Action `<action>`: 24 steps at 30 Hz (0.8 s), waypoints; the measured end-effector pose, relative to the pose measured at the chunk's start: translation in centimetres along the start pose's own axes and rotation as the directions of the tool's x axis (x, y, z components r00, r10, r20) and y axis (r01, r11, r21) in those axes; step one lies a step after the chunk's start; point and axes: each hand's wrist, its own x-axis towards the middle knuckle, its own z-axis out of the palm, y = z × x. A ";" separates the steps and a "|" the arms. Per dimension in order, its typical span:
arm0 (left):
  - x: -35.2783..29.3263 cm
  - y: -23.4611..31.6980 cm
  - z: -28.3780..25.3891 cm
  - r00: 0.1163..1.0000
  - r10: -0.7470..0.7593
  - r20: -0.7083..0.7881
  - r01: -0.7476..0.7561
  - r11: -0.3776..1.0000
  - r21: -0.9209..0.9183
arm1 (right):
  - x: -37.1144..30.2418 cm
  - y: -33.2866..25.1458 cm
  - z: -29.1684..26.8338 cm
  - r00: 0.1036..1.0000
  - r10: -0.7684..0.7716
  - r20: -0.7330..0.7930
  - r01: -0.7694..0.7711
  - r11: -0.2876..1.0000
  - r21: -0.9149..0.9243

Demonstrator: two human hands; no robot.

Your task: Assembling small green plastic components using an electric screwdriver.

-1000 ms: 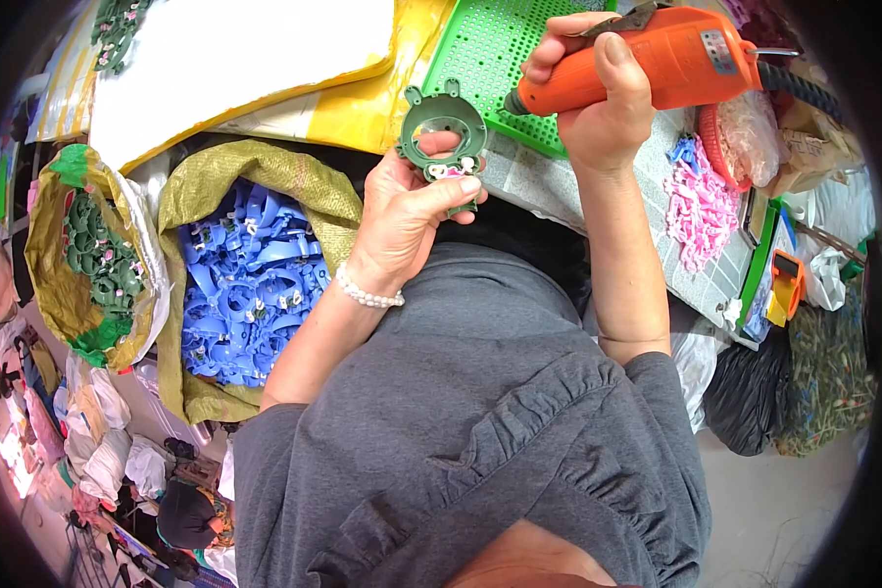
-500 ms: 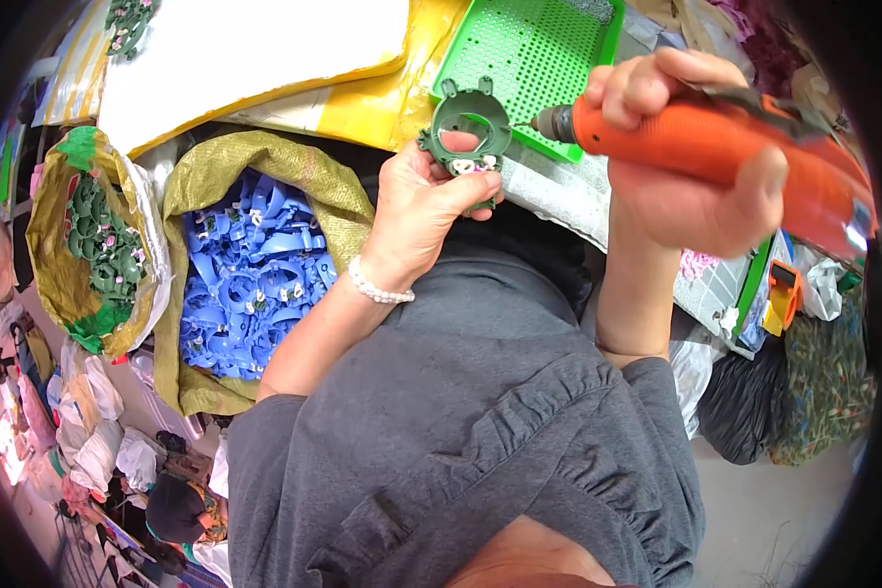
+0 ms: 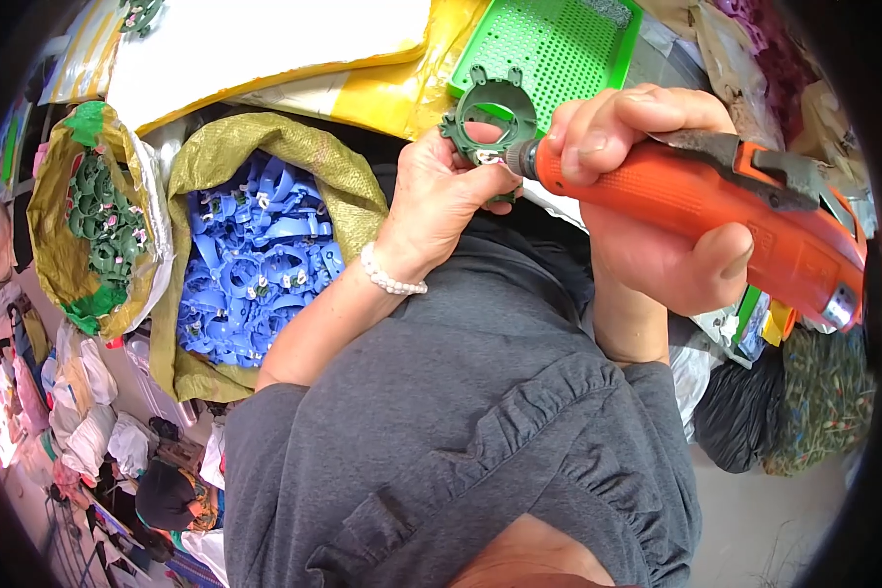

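Note:
My left hand (image 3: 439, 196) grips a dark green plastic ring-shaped part (image 3: 521, 108) with small ears, thumb pressed on its lower end beside tiny white and pink pieces. My right hand (image 3: 632, 250) is wrapped round an orange electric screwdriver (image 3: 676, 191), its thumb sticking out along the underside. The tool lies nearly level, its nose meeting the lower end of the green part beside my left thumb. The nose and my fingers hide the exact point of contact.
Beyond the hands lies a green perforated tray (image 3: 519, 44) with small metal bits in its far corner. On the left, a woven sack (image 3: 348, 191) holds blue plastic parts (image 3: 255, 260); another sack (image 3: 44, 235) holds green ones. A black bag (image 3: 740, 412) sits at right.
The screwdriver has come left and down, from beside the green part to its lower end. My left hand and the part have shifted slightly right within the view.

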 end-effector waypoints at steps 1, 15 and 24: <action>0.0 0.0 0.1 1.000 -0.001 0.003 0.001 1.000 -0.001 | -0.1 0.0 0.1 1.000 0.010 -0.017 -0.010 1.000 -0.010; -0.6 -0.5 0.8 0.993 0.070 -0.092 -0.070 0.998 -0.001 | -1.1 0.8 0.4 0.999 0.009 -0.032 -0.013 0.994 -0.112; 0.0 -0.2 0.2 0.996 0.075 -0.048 -0.075 0.997 -0.011 | 0.0 1.8 -0.1 0.998 -0.057 0.034 0.053 0.994 0.099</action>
